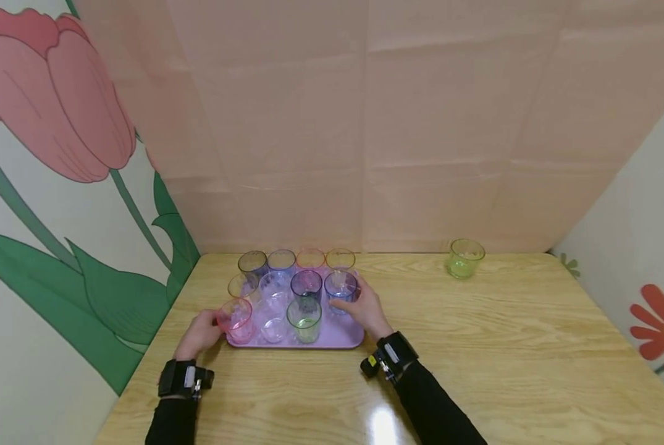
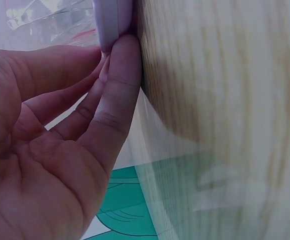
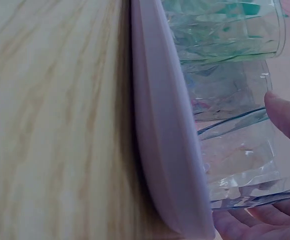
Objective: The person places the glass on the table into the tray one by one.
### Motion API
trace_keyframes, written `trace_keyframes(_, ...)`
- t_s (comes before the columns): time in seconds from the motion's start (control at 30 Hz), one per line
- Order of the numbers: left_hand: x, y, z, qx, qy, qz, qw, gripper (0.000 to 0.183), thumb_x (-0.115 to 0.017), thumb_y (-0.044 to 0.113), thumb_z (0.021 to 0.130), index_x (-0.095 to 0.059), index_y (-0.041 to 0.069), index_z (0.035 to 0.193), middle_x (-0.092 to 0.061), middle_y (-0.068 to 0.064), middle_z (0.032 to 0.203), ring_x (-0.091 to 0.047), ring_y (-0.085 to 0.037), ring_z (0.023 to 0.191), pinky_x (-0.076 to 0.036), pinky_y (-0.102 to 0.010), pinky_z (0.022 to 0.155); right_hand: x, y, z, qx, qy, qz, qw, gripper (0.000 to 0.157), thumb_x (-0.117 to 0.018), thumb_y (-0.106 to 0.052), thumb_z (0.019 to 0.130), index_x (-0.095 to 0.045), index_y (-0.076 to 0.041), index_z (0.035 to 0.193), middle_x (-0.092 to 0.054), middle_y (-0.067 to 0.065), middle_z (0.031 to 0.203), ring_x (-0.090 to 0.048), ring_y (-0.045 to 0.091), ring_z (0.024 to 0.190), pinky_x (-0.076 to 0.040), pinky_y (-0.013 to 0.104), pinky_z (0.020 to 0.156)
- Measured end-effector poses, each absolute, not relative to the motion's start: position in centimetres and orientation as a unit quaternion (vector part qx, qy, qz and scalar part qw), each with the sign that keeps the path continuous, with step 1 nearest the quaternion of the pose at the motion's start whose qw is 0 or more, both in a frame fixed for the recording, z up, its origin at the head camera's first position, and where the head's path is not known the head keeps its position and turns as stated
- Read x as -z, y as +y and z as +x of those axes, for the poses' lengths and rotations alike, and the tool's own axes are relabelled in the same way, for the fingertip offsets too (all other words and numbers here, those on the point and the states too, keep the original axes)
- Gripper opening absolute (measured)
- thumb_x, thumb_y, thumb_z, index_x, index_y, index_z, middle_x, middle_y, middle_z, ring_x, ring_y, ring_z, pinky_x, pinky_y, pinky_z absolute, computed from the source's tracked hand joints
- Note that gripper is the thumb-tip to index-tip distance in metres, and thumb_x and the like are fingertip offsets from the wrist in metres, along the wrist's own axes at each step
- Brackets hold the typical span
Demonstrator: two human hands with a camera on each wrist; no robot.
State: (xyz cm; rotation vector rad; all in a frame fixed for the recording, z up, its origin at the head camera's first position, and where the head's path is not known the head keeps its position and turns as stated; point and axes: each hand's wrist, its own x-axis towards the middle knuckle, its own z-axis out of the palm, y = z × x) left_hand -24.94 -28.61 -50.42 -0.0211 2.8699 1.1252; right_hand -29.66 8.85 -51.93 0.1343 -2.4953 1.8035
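Observation:
A lilac tray (image 1: 340,337) holds several see-through tinted cups in rows on the left half of the table. My left hand (image 1: 200,334) is at the tray's left end, beside a pink cup (image 1: 235,318). In the left wrist view, its thumb and fingers pinch the tray's rim (image 2: 107,25). With thumb and fingers on opposite sides, my right hand (image 1: 369,309) holds a blue cup (image 1: 341,289) standing at the tray's right edge. The right wrist view shows that cup (image 3: 240,160) between thumb and fingers, its base close to the tray.
Also on the tray are a green cup (image 1: 304,321), a purple cup (image 1: 306,287) and several others. A single yellow-green cup (image 1: 465,259) stands apart at the table's back right. A beige sheet (image 1: 420,154) hangs behind the wooden table (image 1: 504,358); painted walls flank both sides.

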Motion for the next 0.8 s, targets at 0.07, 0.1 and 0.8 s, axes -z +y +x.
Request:
trace_keyframes(0.07, 50.43, -28.59, -24.93, -0.365, 0.930, -0.008, 0.031, 0.017, -0.059, -0.005, 0.089, -0.071, -0.005, 0.100, -0.066, -0.013, 0.094, -0.057, -0.027, 0.086, -0.048, -0.046, 0.083, 51.83, 8.76, -29.62, -0.578, -0.815, 0.039, 0.034, 0.096, -0.091, -0.019, 0.076, -0.037, 0.004, 0.152, -0.050, 0.028, 0.144, -0.048, 0.041, 0.135, -0.037, 0.049, 0.112)
trace_keyframes(0.1, 50.45, -28.60, -24.94, -0.365, 0.930, -0.008, 0.031, 0.017, -0.059, -0.006, 0.089, -0.071, -0.005, 0.100, -0.067, -0.013, 0.094, -0.057, -0.027, 0.086, -0.048, -0.046, 0.083, 51.79, 8.73, -29.58, -0.573, -0.818, 0.036, 0.036, 0.096, -0.091, -0.020, 0.076, -0.037, 0.004, 0.151, -0.050, 0.029, 0.144, -0.049, 0.041, 0.134, -0.038, 0.050, 0.111)
trace_keyframes(0.8, 50.47, -28.57, -25.03, -0.368, 0.929, -0.005, 0.027, 0.014, -0.059, -0.005, 0.089, -0.070, -0.004, 0.096, -0.064, -0.011, 0.089, -0.055, -0.026, 0.082, -0.044, -0.036, 0.075, 51.95, 8.38, -29.69, -0.582, -0.813, 0.023, 0.027, 0.097, -0.091, -0.021, 0.075, -0.034, 0.003, 0.150, -0.047, 0.028, 0.145, -0.050, 0.044, 0.130, -0.043, 0.051, 0.106)
